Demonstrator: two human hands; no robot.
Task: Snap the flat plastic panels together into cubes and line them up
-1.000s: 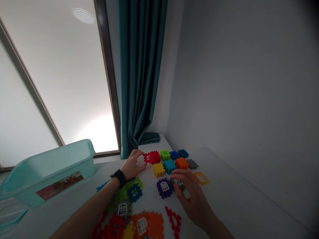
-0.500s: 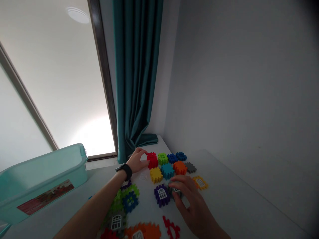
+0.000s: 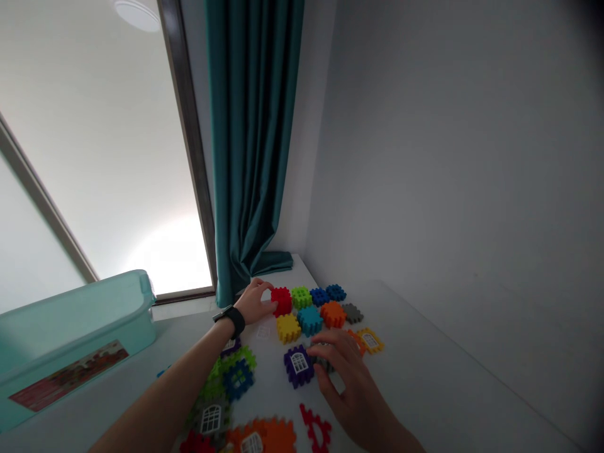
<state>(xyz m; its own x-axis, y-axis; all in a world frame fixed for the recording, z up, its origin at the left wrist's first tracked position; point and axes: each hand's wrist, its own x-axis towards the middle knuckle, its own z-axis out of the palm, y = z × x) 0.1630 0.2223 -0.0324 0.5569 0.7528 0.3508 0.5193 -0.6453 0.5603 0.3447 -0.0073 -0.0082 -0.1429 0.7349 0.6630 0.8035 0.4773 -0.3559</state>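
Thick blocks (image 3: 310,321) look built, lower centre; flat plates (image 3: 278,434) lie loose, bottom edge. Left hand (image 3: 253,306) pinches red block (image 3: 282,301); right hand (image 3: 352,384) cups grey block (image 3: 325,364), grip unclear.

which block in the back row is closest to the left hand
The red block, at the row's left end: the left hand is right at its edge, while the lime green block and two blue blocks sit farther right.

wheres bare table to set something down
Widest bare patch: white table between the right hand and the wall. A narrower gap lies between the flat blue piece and the purple block. Crowded: block rows ahead of the right hand, pieces along the left forearm.
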